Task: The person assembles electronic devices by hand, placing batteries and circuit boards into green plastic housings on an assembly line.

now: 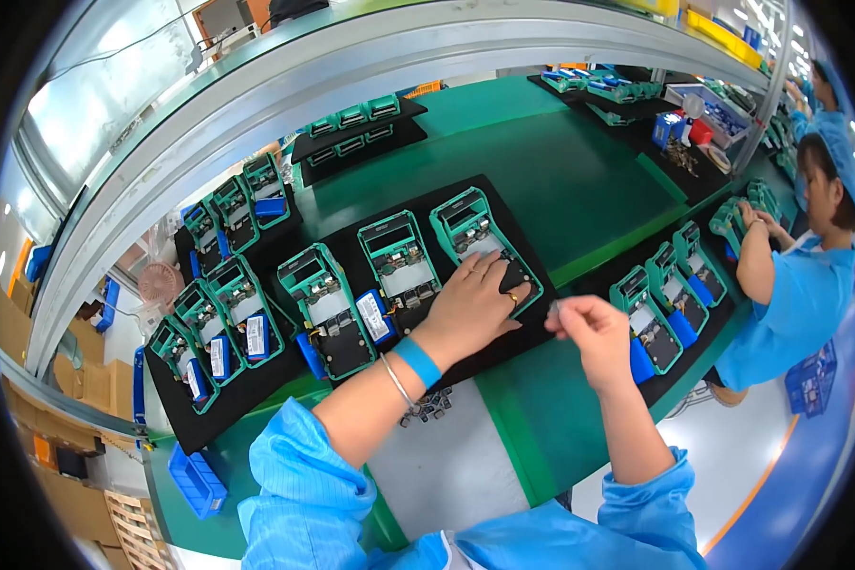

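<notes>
My left hand (473, 302) lies with spread fingers over the lower part of a green-framed electronic housing (460, 217) at the right end of a black mat (503, 353). Its fingers hide part of the circuitry. Just right of that mat, my right hand (594, 334) is closed in a pinch; a small greyish piece shows at the fingertips, too small to name. Left of my left hand are two similar housings, a middle one (399, 249) and another (319, 285). A blue battery pack (374, 317) lies between them.
More housings with blue packs lie on a mat at left (188, 429) and one at right (676, 353). Small dark parts (429, 407) sit near my left forearm. A blue bin (198, 483) stands front left. A metal beam (370, 59) crosses above. A co-worker (800, 294) works at right.
</notes>
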A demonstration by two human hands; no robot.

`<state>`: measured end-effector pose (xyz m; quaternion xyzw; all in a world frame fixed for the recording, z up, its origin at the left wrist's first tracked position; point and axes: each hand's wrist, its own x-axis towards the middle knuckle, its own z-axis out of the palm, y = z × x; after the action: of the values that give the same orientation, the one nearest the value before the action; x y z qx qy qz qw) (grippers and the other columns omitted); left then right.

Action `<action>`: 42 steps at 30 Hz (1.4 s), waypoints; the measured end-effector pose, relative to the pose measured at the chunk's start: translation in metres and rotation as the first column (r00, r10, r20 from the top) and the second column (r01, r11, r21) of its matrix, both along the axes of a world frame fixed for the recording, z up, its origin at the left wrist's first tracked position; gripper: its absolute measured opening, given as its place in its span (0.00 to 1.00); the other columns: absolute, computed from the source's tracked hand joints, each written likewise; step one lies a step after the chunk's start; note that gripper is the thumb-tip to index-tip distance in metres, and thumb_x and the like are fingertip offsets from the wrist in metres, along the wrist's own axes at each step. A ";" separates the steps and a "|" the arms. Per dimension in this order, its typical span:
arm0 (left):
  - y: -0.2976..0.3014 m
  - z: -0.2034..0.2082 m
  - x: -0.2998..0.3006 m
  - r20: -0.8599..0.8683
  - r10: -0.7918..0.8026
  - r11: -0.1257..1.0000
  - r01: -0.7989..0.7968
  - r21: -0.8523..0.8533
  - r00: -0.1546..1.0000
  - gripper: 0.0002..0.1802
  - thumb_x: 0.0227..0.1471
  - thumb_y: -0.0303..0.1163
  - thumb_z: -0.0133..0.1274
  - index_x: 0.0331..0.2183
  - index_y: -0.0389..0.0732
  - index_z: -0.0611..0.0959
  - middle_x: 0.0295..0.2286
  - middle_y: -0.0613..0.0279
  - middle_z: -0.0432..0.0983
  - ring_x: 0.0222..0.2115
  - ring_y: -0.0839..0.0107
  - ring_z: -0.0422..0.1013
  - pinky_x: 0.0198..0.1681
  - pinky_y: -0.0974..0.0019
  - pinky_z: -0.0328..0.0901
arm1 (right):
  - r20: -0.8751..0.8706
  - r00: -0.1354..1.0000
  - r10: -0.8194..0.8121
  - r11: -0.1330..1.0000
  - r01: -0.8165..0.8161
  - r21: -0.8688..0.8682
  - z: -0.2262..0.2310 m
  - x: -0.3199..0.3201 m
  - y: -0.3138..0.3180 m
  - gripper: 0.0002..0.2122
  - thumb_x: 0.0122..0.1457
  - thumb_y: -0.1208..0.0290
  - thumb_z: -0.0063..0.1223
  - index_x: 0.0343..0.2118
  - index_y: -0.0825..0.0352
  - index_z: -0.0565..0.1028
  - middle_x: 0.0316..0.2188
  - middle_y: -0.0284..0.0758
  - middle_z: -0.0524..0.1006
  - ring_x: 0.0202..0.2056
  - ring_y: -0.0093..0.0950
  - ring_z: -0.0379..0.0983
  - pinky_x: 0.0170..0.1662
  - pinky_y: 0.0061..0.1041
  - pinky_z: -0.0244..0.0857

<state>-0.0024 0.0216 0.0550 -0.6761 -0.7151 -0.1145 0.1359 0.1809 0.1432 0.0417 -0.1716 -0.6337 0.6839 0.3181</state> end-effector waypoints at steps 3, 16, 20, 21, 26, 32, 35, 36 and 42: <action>-0.002 0.000 -0.010 -0.002 -0.032 0.999 0.032 0.020 0.999 0.32 0.50 0.50 0.60 0.56 0.51 0.77 0.54 0.48 0.67 0.62 0.47 0.57 0.66 0.47 0.51 | 0.002 0.995 -0.100 0.967 0.097 0.235 0.006 -0.030 0.023 0.06 0.62 0.75 0.57 0.37 0.72 0.80 0.32 0.34 0.82 0.33 0.20 0.77 0.36 0.20 0.70; -0.010 -0.024 0.008 0.019 0.166 0.970 -0.167 0.174 0.986 0.27 0.52 0.45 0.60 0.48 0.38 0.81 0.53 0.47 0.70 0.59 0.48 0.61 0.63 0.47 0.56 | -0.108 0.993 0.053 -0.114 0.114 0.987 0.015 -0.124 0.063 0.08 0.41 0.77 0.60 0.27 0.63 0.76 0.26 0.30 0.69 0.28 0.29 0.70 0.27 0.27 0.68; -0.010 -0.027 0.008 0.040 0.143 0.964 -0.148 0.219 0.989 0.27 0.51 0.45 0.60 0.47 0.36 0.81 0.53 0.46 0.70 0.59 0.49 0.62 0.63 0.47 0.56 | -0.095 0.994 0.055 -0.184 0.104 0.977 0.020 -0.131 0.062 0.09 0.40 0.75 0.59 0.28 0.64 0.76 0.26 0.30 0.68 0.29 0.28 0.70 0.27 0.25 0.68; -0.010 -0.028 0.008 0.037 0.143 0.961 -0.147 0.235 0.989 0.27 0.51 0.45 0.60 0.47 0.36 0.81 0.53 0.45 0.70 0.58 0.49 0.63 0.63 0.48 0.56 | -0.080 0.995 0.054 -0.204 0.090 0.975 0.020 -0.132 0.062 0.09 0.40 0.74 0.59 0.28 0.64 0.76 0.27 0.30 0.68 0.29 0.27 0.70 0.27 0.25 0.69; -0.008 -0.028 0.009 0.051 0.133 0.955 -0.142 0.261 0.990 0.27 0.49 0.44 0.62 0.46 0.36 0.82 0.52 0.46 0.71 0.58 0.50 0.63 0.63 0.48 0.56 | -0.035 0.999 0.035 -0.286 0.044 0.957 0.024 -0.137 0.065 0.09 0.40 0.74 0.58 0.28 0.64 0.76 0.27 0.30 0.69 0.30 0.27 0.71 0.27 0.24 0.69; -0.007 -0.030 0.009 0.080 0.125 0.950 -0.143 0.278 0.989 0.27 0.48 0.43 0.62 0.46 0.35 0.82 0.51 0.45 0.71 0.58 0.50 0.63 0.63 0.48 0.56 | -0.019 0.999 0.048 -0.365 0.035 0.930 0.029 -0.138 0.062 0.08 0.40 0.74 0.58 0.27 0.65 0.76 0.26 0.30 0.69 0.31 0.26 0.71 0.27 0.23 0.69; -0.009 -0.029 0.009 0.077 0.135 0.950 -0.151 0.273 0.988 0.27 0.48 0.43 0.62 0.46 0.35 0.82 0.51 0.45 0.71 0.58 0.50 0.63 0.63 0.48 0.56 | -0.024 0.999 0.043 -0.392 0.039 0.919 0.031 -0.138 0.058 0.08 0.40 0.74 0.58 0.27 0.65 0.76 0.26 0.29 0.69 0.31 0.26 0.71 0.27 0.22 0.69; -0.009 -0.029 0.009 0.073 0.140 0.952 -0.155 0.263 0.987 0.27 0.48 0.43 0.62 0.47 0.34 0.81 0.51 0.44 0.71 0.58 0.50 0.63 0.63 0.47 0.56 | -0.027 0.999 0.041 -0.400 0.041 0.915 0.031 -0.138 0.057 0.08 0.40 0.74 0.58 0.27 0.65 0.76 0.26 0.29 0.69 0.31 0.25 0.71 0.27 0.22 0.69; -0.007 -0.031 0.010 0.048 0.144 0.952 -0.152 0.265 0.988 0.28 0.48 0.43 0.62 0.47 0.34 0.81 0.51 0.44 0.70 0.58 0.50 0.62 0.63 0.46 0.56 | -0.041 0.999 0.003 -0.431 0.039 0.901 0.031 -0.137 0.056 0.07 0.39 0.73 0.58 0.23 0.63 0.72 0.26 0.29 0.68 0.31 0.25 0.70 0.27 0.21 0.69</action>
<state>0.0075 0.0141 0.0237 -0.5943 -0.7436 -0.2092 0.2241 0.0439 0.1995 0.0724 0.1755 -0.9095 -0.1744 0.3340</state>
